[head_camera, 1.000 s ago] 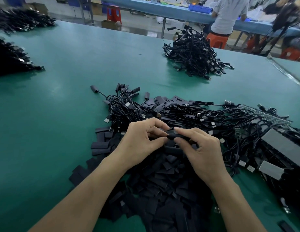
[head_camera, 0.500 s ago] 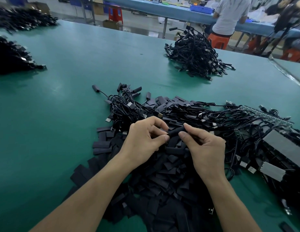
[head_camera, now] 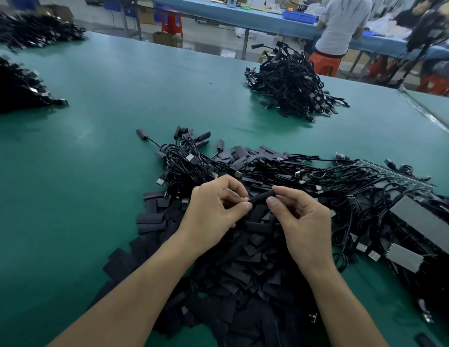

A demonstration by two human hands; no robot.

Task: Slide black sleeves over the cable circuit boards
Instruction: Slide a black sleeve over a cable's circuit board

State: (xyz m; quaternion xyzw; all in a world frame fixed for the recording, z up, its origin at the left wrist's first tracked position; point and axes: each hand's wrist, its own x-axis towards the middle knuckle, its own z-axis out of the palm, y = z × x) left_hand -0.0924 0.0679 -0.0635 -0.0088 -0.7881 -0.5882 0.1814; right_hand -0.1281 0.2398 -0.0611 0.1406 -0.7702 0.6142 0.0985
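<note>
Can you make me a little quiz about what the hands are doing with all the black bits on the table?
1. True or false: the right hand pinches a black sleeve that is held up above the pile.
2. What is heaped right under both hands? A) loose flat sleeves B) red stools C) blue trays
3. Fill in the word: the table is the colour ___.

Key: 1 true; the left hand pinches its other end. 2 A. 3 green.
</note>
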